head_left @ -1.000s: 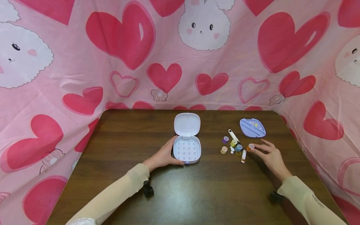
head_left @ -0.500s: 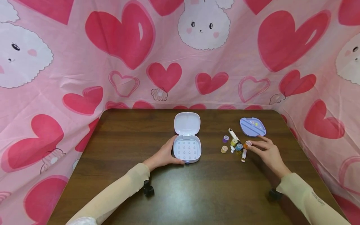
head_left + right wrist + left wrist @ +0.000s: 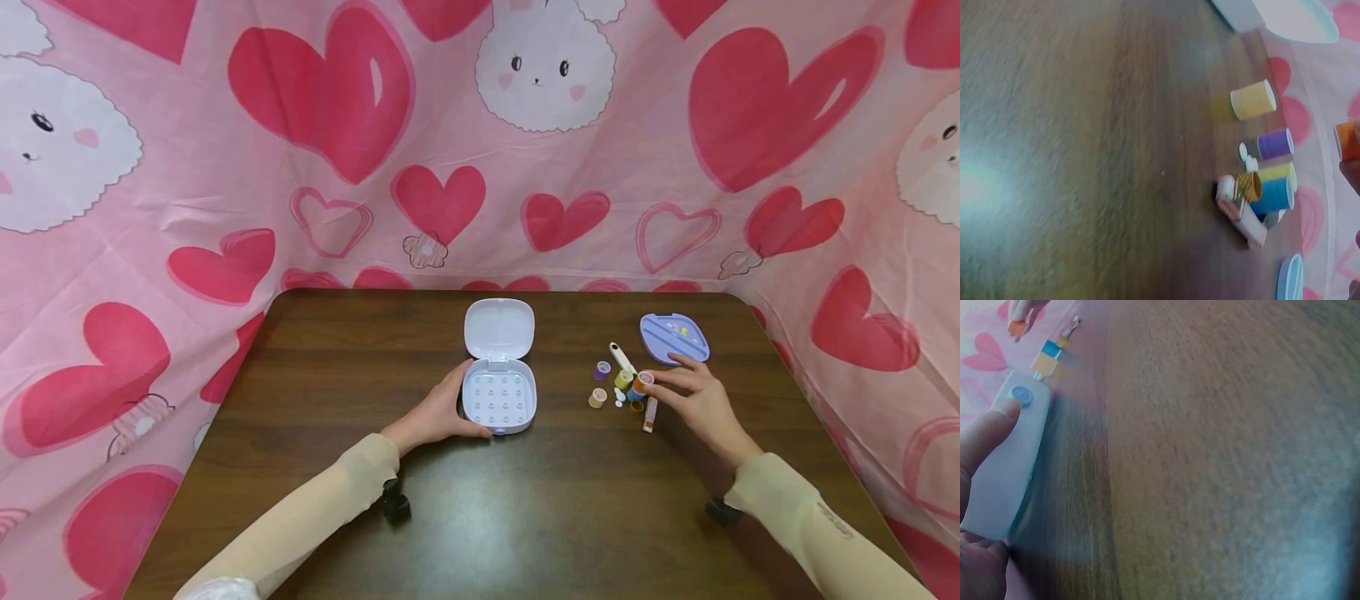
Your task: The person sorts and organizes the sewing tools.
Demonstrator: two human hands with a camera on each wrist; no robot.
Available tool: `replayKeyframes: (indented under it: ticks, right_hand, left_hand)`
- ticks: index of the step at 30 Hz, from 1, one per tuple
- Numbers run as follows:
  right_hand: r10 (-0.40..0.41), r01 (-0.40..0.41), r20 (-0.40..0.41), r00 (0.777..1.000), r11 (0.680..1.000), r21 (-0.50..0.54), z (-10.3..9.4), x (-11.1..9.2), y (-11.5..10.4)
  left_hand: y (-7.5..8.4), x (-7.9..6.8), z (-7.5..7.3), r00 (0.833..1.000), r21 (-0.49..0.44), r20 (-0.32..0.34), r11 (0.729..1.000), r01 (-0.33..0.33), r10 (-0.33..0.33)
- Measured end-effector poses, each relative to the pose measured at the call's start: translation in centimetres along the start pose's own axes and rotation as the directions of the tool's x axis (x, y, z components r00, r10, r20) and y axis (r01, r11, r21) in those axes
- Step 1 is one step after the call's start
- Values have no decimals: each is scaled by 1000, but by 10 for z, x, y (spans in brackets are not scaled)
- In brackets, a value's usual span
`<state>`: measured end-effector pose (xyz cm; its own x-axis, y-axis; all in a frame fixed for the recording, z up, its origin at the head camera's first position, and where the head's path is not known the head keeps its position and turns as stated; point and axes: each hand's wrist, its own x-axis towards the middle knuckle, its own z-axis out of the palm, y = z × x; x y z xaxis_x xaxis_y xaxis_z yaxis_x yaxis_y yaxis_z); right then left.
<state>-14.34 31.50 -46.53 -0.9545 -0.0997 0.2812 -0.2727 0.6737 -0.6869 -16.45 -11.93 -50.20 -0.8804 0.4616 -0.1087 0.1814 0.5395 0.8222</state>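
My left hand (image 3: pixel 435 417) grips the left side of an open white box (image 3: pixel 517 429) with small pegs inside. In the left wrist view the thumb lies beside the box's round blue latch (image 3: pixel 1022 395). My right hand (image 3: pixel 705 408) pinches an orange thread spool (image 3: pixel 1345 141) between thumb and finger, raised above the table. Below it stand a blue spool (image 3: pixel 1274 195) and a yellow spool (image 3: pixel 1277 173), close together. A purple spool (image 3: pixel 602 370) and a beige spool (image 3: pixel 597 398) stand to their left. A gold thimble (image 3: pixel 1248 186) lies by the blue spool.
A white-handled tool (image 3: pixel 621 357) lies behind the spools; its far end is hidden. Small white pieces (image 3: pixel 619 398) and a slim pale item (image 3: pixel 650 415) lie nearby. A lavender tray (image 3: pixel 663 346) with tiny yellow pieces stands at the back right. The box's lid (image 3: pixel 499 329) leans back.
My right hand has lifted the orange spool and carried it left, from beside the tray to above the blue spool. The left hand and box have stayed in place.
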Motion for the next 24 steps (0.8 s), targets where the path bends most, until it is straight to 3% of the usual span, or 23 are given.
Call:
replayKeyframes:
  ticks: [9, 24]
  right_hand:
    - [15, -17, 34, 999, 997, 72, 10, 11, -15]
    - [-49, 41, 56, 997, 989, 143, 39, 25, -36]
  left_hand:
    - [2, 0, -1, 1000, -1, 1, 1000, 0, 0]
    - [-2, 0, 0, 1000, -12, -2, 1000, -12, 12]
